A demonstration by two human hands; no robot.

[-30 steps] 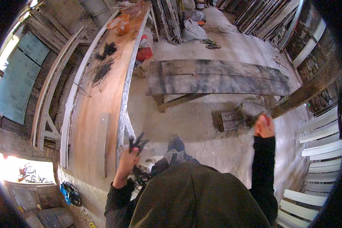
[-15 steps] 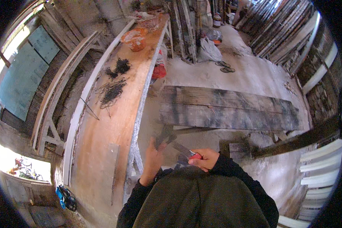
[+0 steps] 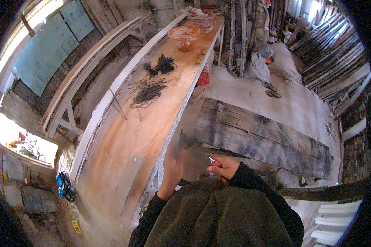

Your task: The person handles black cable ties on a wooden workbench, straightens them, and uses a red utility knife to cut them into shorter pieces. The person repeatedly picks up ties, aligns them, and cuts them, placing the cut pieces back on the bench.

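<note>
My right hand (image 3: 226, 168) is closed around the red handle of a knife (image 3: 213, 163). Its pale metal end shows in front of my thumb, and the rest of the blade is smeared. My left hand (image 3: 173, 171) is blurred beside the long table's edge. Its fingers appear closed on a bundle of black strands (image 3: 187, 140), which sticks up beyond them. On the wooden table (image 3: 111, 156) lie a loose spread of black strands (image 3: 149, 93) and a smaller tangled black clump (image 3: 165, 64).
An orange basin (image 3: 185, 39) stands at the table's far end. A low plank bench (image 3: 264, 131) lies ahead to the right. Sandals (image 3: 271, 89) and a white sack (image 3: 257, 68) are on the floor. Poles (image 3: 329, 45) lean at far right. A blue-and-black object (image 3: 66, 187) sits at left.
The view has turned left, so table and bench sit further right in the picture. My left hand is still blurred with the black strands; my right hand keeps the knife.
</note>
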